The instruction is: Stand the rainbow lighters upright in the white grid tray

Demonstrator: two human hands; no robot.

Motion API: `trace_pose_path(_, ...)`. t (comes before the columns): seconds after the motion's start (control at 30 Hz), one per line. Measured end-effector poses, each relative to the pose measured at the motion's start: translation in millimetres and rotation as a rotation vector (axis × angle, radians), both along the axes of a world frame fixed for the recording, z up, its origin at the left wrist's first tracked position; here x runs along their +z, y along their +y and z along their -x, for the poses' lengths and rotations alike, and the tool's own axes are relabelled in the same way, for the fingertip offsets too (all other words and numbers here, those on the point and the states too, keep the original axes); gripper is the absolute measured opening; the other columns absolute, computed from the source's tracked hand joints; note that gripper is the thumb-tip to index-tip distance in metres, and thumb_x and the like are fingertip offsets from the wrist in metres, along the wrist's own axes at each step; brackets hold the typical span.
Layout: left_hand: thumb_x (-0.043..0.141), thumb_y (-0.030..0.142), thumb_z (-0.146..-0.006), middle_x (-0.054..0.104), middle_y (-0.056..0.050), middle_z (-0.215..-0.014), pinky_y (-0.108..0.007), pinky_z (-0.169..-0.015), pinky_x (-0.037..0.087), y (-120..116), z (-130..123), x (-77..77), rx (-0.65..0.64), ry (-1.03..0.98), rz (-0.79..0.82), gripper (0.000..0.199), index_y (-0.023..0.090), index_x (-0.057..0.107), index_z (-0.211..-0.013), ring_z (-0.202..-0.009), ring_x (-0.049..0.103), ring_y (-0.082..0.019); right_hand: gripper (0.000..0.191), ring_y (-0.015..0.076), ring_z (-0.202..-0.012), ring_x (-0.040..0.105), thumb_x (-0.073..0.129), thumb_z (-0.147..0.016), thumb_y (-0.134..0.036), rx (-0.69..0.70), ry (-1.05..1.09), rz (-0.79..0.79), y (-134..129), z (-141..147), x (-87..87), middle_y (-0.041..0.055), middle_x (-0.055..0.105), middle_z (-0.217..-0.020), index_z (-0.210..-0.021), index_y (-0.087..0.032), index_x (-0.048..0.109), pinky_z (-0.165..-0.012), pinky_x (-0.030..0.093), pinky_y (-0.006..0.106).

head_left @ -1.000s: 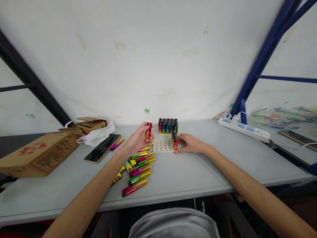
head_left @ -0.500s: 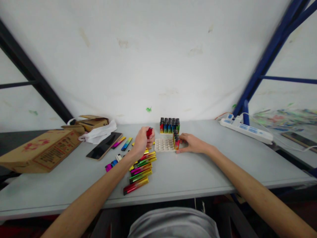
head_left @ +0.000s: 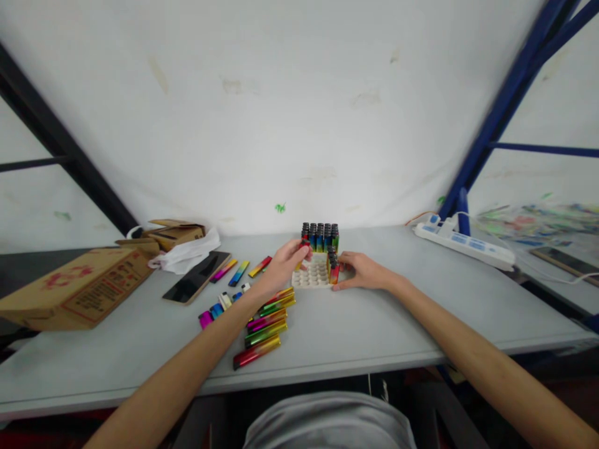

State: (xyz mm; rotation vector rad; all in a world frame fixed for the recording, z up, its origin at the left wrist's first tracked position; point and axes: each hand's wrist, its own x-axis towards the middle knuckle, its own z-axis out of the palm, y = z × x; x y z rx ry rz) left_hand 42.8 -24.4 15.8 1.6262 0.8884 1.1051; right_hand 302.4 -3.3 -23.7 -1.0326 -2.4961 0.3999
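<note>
My left hand (head_left: 289,260) is closed around a red lighter (head_left: 304,244), held over the left back part of a white tray (head_left: 311,280) with rows of round holes. Several lighters (head_left: 334,270) stand upright in a column along the tray's right side, a red and yellow one in front. My right hand (head_left: 358,269) grips the tray's right edge, its thumb near the front corner and its fingers against the standing lighters. Behind the tray stands a block of upright lighters (head_left: 320,238) with black tops. Loose metallic lighters (head_left: 266,330) lie left of the tray, some hidden under my left forearm.
A phone (head_left: 197,277), a white plastic bag (head_left: 189,252) and a cardboard box (head_left: 79,280) lie to the left, a smaller open box (head_left: 173,234) behind. A white power strip (head_left: 465,244) lies at the right by a blue metal post (head_left: 463,209). A white wall rises behind the table.
My left hand has moved right, carrying the red lighter from beside the tray to above its holes. Loose lighters behind that hand have come into view. My right hand stays in place.
</note>
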Motion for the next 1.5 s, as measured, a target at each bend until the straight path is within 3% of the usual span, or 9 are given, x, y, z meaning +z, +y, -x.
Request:
trace_pose_path(0.1,0.067,0.048,-0.087,0.073,-0.010,-0.107,-0.034,-0.089,0.054,5.5,-2.3,-2.2,0.012,0.172,-0.138,0.036,0.015,0.071,-0.101,-0.104,0.066,-0.024,0.064,0.0219,-0.079,0.059,0.079,-0.075,-0.065,0.010,0.007,0.007,-1.2,0.9,1.7,0.0067,0.066,-0.092,-0.114,-0.016,0.069,-0.072,0.046,0.031)
trace_pose_path(0.23,0.067,0.045,-0.089,0.075,-0.012,-0.112,-0.037,-0.096,0.055,15.6,-5.5,-11.5,-0.037,0.233,-0.178,0.036,0.015,0.074,-0.108,-0.105,0.069,-0.026,0.062,0.0227,-0.081,0.061,0.079,-0.075,-0.065,0.010,0.009,0.018,-1.9,1.1,2.6,0.0079,0.068,-0.095,-0.112,-0.016,0.069,-0.074,0.047,0.031)
trace_pose_path(0.43,0.062,0.045,-0.093,0.077,-0.009,-0.099,-0.039,-0.091,0.056,22.6,-9.5,-18.1,-0.051,0.362,-0.230,0.037,0.017,0.070,-0.115,-0.095,0.074,-0.027,0.065,0.0224,-0.078,0.059,0.079,-0.075,-0.066,-0.007,-0.019,0.012,-2.2,1.0,3.3,0.0075,0.066,-0.092,-0.113,-0.015,0.069,-0.071,0.046,0.031)
trace_pose_path(0.73,0.054,0.041,-0.098,0.077,-0.009,-0.102,-0.034,-0.084,0.054,20.5,-12.6,-13.5,-0.018,0.504,-0.340,0.028,0.020,0.067,-0.113,-0.098,0.073,-0.027,0.065,0.0235,-0.081,0.061,0.080,-0.076,-0.064,0.003,-0.003,0.024,-2.5,2.0,3.4,0.0092,0.068,-0.096,-0.118,-0.016,0.068,-0.075,0.047,0.033)
trace_pose_path(0.97,0.052,0.033,-0.099,0.076,-0.009,-0.097,-0.033,-0.079,0.051,28.6,-14.3,-22.1,-0.014,0.689,-0.440,0.021,0.020,0.065,-0.109,-0.088,0.072,-0.026,0.064,0.0239,-0.082,0.061,0.078,-0.075,-0.066,-0.008,-0.027,0.018,-1.1,1.4,2.7,0.0090,0.068,-0.095,-0.113,-0.015,0.068,-0.075,0.047,0.033)
trace_pose_path(1.13,0.056,0.026,-0.095,0.077,-0.012,-0.107,-0.036,-0.088,0.051,29.8,-13.9,-27.1,-0.031,0.703,-0.435,0.019,0.020,0.070,-0.106,-0.097,0.071,-0.028,0.062,0.0238,-0.082,0.061,0.078,-0.076,-0.066,-0.005,-0.024,0.023,-2.0,1.3,3.9,0.0089,0.067,-0.094,-0.110,-0.014,0.068,-0.075,0.047,0.033)
trace_pose_path(1.23,0.059,0.026,-0.092,0.074,-0.014,-0.121,-0.039,-0.097,0.049,27.7,-10.4,-16.1,-0.019,0.708,-0.470,0.030,0.018,0.069,-0.120,-0.109,0.069,-0.030,0.063,0.0242,-0.083,0.061,0.078,-0.077,-0.065,-0.001,-0.025,0.025,-3.0,1.4,4.7,0.0096,0.068,-0.096,-0.112,-0.014,0.068,-0.076,0.047,0.033)
trace_pose_path(1.33,0.057,0.032,-0.094,0.071,-0.015,-0.127,-0.040,-0.103,0.046,14.3,1.6,11.7,0.067,0.756,-0.514,0.036,0.015,0.067,-0.124,-0.115,0.066,-0.029,0.064,0.0244,-0.083,0.061,0.077,-0.078,-0.065,-0.001,-0.037,0.028,-3.7,1.2,5.0,0.0099,0.068,-0.096,-0.115,-0.014,0.067,-0.076,0.047,0.034)
trace_pose_path(1.5,0.057,0.044,-0.094,0.074,-0.004,-0.083,-0.030,-0.073,0.049,-48.0,42.6,60.6,0.005,0.976,-0.375,0.028,0.021,0.072,-0.093,-0.075,0.067,-0.021,0.066,0.0239,-0.085,0.061,0.077,-0.078,-0.065,-0.007,-0.039,0.041,-3.9,0.9,4.3,0.0101,0.067,-0.099,-0.118,-0.014,0.066,-0.076,0.047,0.033)
